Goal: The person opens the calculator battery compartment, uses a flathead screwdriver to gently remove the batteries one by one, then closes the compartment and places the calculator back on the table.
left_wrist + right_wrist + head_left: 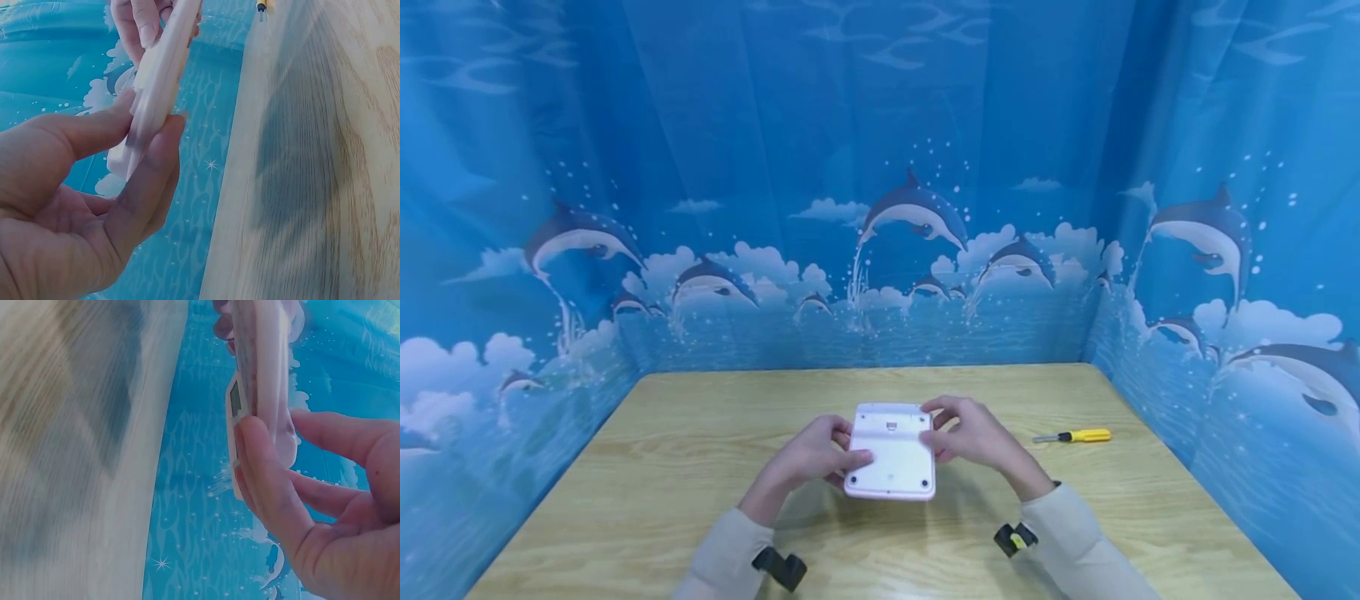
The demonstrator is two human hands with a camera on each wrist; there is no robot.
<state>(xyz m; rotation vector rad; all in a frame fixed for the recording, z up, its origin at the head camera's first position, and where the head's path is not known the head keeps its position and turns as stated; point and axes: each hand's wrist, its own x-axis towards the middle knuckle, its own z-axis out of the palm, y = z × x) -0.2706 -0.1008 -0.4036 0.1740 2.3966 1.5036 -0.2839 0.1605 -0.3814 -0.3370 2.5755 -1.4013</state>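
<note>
A pale pinkish-white calculator (pixel 891 467) is held up off the table, its back towards the head camera. Screw holes or dark feet show near its corners, and a small rectangular opening lies near its upper edge. My left hand (pixel 816 452) grips its left side, thumb on the back and fingers behind. On the opposite side, my right hand (pixel 970 432) pinches the upper edge between thumb and fingers. From the right wrist, the calculator (pixel 272 381) appears edge-on, with a grey display on its front. The left wrist view also shows its thin side (pixel 159 81).
A screwdriver (pixel 1086 435) with a yellow and black handle lies on the wooden table (pixel 700 417), right of the hands, its metal tip pointing left. A blue curtain (pixel 790 167) printed with dolphins encloses the table's back and sides.
</note>
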